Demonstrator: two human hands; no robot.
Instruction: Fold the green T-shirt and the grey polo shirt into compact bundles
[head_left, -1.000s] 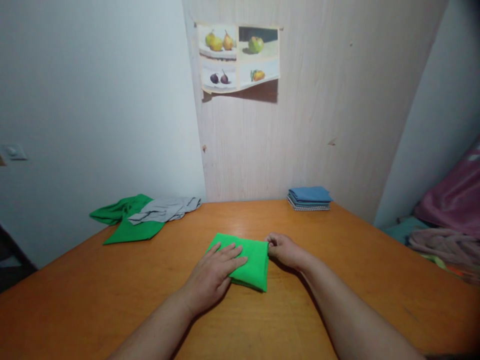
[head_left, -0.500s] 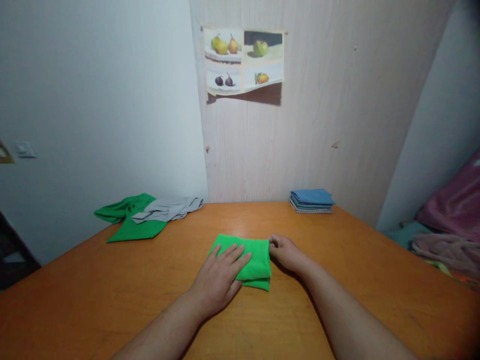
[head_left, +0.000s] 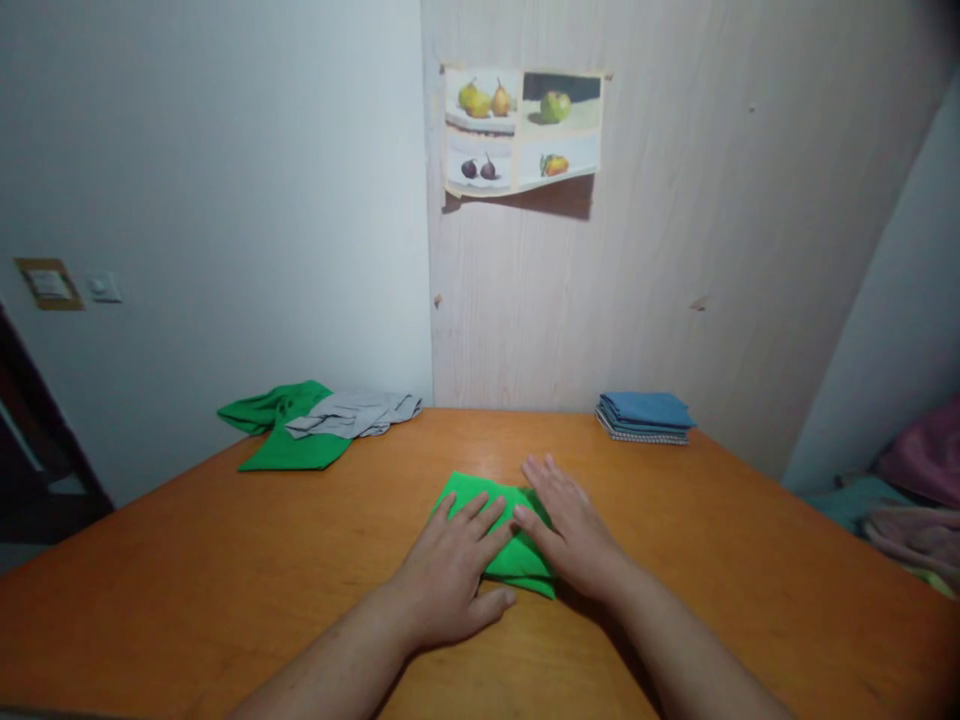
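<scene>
Green cloth (head_left: pixel 521 555), one, folded into a flat packet — lies at the middle of the table (head_left: pixel 300 580), beneath two bare hands. Table: broad, orange-brown, smooth-looking. Crumpled green fabric (head_left: pixel 296 450): far left of the table, dark marks on its upper part. Grey fabric (head_left: pixel 356 415): lying partly over the crumpled green, dark lines along it. Stack of folded cloths (head_left: pixel 645 415): far right, blue uppermost, a checked pattern at the bottom. Green cloth, handling: probably light, soft and limp, hardly fragile; its layers seem apt to slide on one another, and the whole may shift on the tabletop. Best taken, by judgement, at a folded edge with all layers together, or steadied under a flat palm. Green cloth, appearance: bright, plain, roughly rectangular, much of it covered. Left hand (head_left: pixel 457 565): palm down on the left part, fingers spread, clamping nothing. Right hand (head_left: pixel 574 525): over the right end, thumb apart from the fingers, no pinch visible — what lies beneath the palm is hidden. Lower layer (head_left: pixel 536 585): a narrow strip jutting out at the near right.
</scene>
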